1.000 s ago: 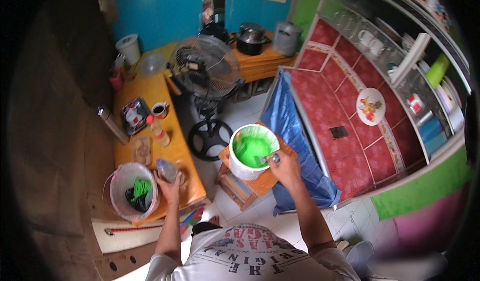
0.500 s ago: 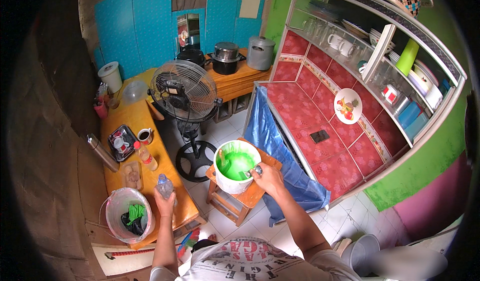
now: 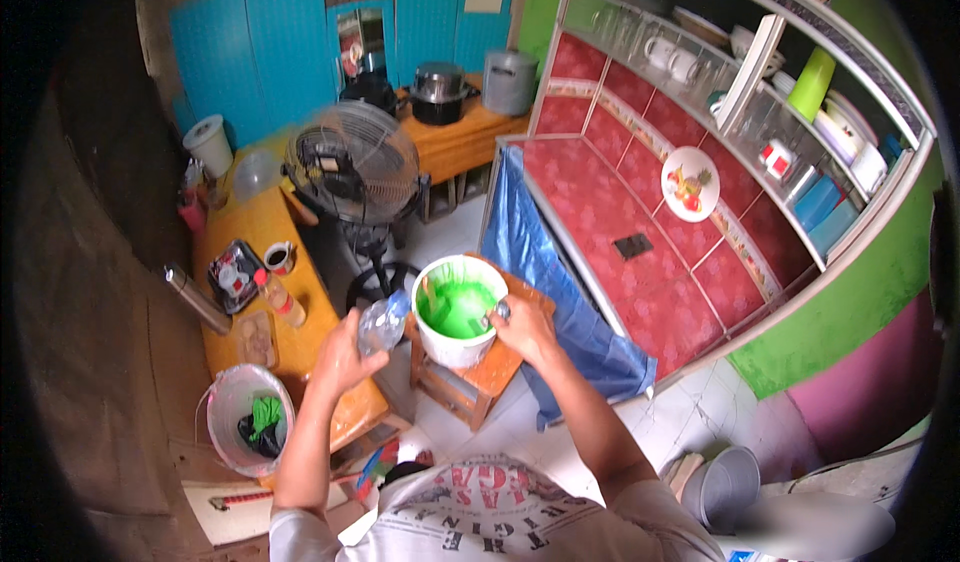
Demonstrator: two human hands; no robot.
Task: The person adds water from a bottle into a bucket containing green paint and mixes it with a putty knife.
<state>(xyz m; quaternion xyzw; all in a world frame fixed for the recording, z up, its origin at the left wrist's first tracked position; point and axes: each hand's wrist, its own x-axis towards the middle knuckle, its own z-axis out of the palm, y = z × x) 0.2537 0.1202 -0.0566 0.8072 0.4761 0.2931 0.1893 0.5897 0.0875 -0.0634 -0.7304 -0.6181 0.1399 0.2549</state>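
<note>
A white bucket (image 3: 455, 352) holding bright green paint (image 3: 462, 307) stands on a small wooden stool (image 3: 480, 390). My left hand (image 3: 345, 360) is closed round a clear plastic bottle (image 3: 380, 326), tilted with its blue neck toward the bucket's left rim. Whether any liquid leaves it cannot be seen. At the opposite rim, my right hand (image 3: 524, 330) grips a tool with a grey handle (image 3: 497, 314); its lower end is down in the paint and its kind is unclear. A pale wooden stick (image 3: 430, 292) leans inside the bucket at the left.
Left, a wooden table (image 3: 330, 327) carries a red-capped bottle (image 3: 280, 300), a cup (image 3: 280, 257) and a black tray (image 3: 236, 276). A pail (image 3: 222, 442) with bags stands nearer me. Beyond the stool is a standing fan (image 3: 355, 162); to the right, a red-tiled counter (image 3: 600, 202) with blue sheeting (image 3: 540, 262).
My left hand has lifted the bottle from the table's edge, moving it right and tilting it toward the bucket. My right hand keeps its grip at the rim. The whole view has shifted slightly.
</note>
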